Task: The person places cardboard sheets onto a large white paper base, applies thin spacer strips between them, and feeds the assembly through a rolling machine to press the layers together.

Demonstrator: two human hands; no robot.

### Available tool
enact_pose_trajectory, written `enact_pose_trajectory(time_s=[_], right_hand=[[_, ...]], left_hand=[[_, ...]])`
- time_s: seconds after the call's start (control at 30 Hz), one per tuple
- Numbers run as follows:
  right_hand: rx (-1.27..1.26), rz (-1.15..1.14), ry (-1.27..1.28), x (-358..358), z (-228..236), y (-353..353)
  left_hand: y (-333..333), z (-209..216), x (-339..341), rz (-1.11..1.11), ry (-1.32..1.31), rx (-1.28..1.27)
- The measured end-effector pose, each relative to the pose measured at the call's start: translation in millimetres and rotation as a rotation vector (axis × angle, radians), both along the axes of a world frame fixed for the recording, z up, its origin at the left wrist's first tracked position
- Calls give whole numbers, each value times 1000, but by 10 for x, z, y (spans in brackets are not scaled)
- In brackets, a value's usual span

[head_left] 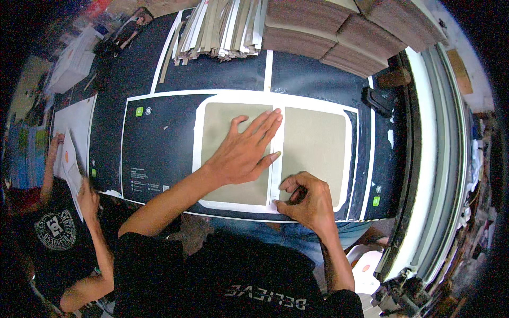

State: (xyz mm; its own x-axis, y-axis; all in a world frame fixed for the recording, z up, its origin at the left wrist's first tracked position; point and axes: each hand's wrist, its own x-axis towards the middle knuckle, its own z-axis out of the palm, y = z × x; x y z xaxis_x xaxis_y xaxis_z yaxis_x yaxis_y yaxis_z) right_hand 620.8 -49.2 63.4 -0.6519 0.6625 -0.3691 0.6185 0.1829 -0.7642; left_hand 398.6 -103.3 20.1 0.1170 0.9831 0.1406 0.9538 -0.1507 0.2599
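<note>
Two greyish-beige boards lie side by side on a white sheet with cut corners: the left board (222,193) and the right board (318,140). A narrow pale strip (275,175) runs between them from the far edge to the near edge. My left hand (246,148) lies flat across the left board, fingers stretched and their tips over the strip's far part. At the strip's near end, my right hand (310,201) has curled fingers, with thumb and forefinger tips against the strip. The white sheet (233,205) shows as a border around both boards.
Beneath is a dark printed table covering (159,138). A bundle of thin strips (220,32) and stacks of brown boards (313,26) stand at the back. A dark clamp-like object (376,100) sits right. At left, a co-worker's hand (87,199) holds a white sheet.
</note>
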Motion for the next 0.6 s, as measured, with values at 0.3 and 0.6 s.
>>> enact_pose_trajectory(time_s=[0.3,0.6], right_hand=[[48,27,17,-13,-38,-22],[-195,-7,27,-71,19,129]], left_hand=[[-39,-1,-38,0,-3,41],[-160,-54,-348,187,-356,420]])
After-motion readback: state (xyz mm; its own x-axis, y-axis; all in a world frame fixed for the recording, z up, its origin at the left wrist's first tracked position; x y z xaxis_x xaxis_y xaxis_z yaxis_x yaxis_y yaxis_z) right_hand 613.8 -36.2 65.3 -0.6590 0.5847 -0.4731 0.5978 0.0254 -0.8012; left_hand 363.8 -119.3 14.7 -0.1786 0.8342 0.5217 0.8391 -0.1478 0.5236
